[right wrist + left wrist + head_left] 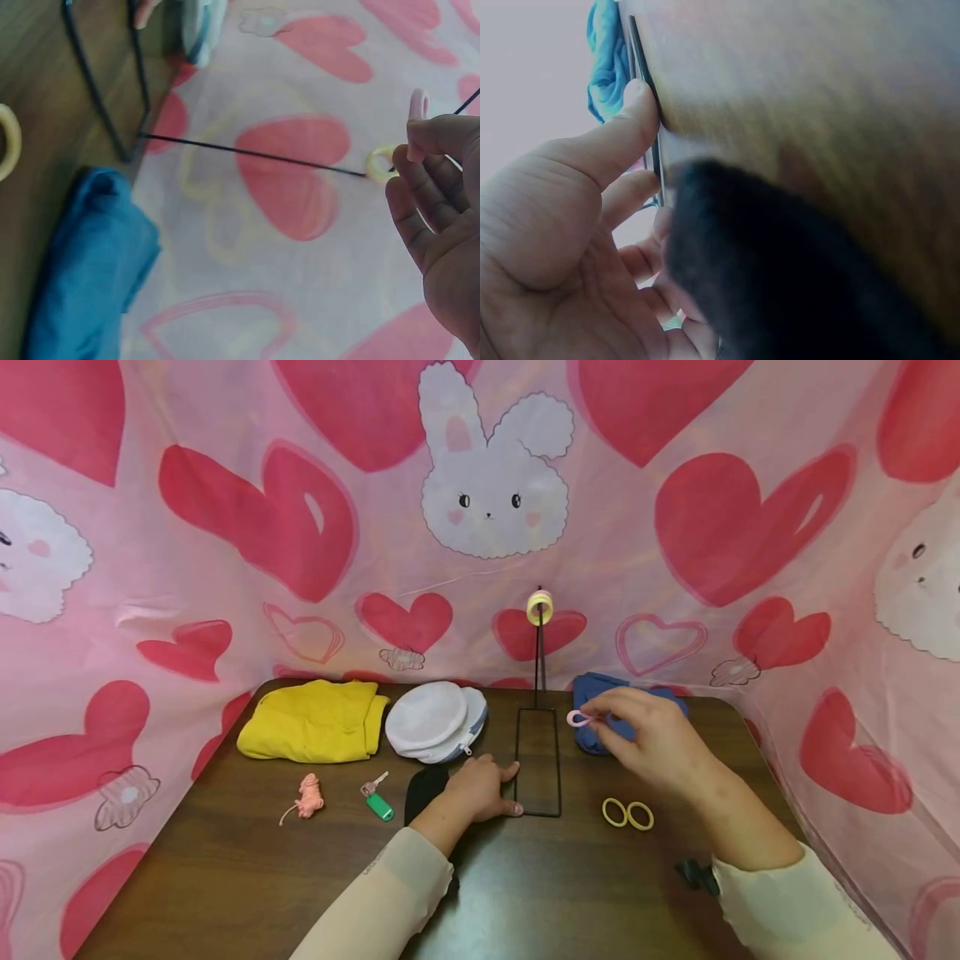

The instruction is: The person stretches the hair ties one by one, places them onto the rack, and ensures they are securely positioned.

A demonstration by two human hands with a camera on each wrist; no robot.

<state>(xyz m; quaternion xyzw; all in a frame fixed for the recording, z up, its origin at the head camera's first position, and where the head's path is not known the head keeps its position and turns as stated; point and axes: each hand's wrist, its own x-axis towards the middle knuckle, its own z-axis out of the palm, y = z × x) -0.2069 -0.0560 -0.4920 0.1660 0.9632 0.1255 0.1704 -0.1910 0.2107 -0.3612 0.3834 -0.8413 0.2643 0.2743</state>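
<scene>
Your right hand (660,743) pinches a pink ring (577,719) in the air, just in front of the blue cloth (592,693). Your left hand (480,789) presses the wire stand's (538,760) base frame onto the surface (225,877), fingers fairly straight (yellow ring (539,607) atop its rod). Two yellow rings (627,814) lie nearby. No legible writing anywhere.

Three yellow rings (614,812), one pink ring (577,718), one wire stand (538,760), one key (377,800), three folded cloths (315,720).

My two bare hands, left (480,789) and right (654,739), emerge from long cream sleeves (390,893), snug at the wrists.
</scene>
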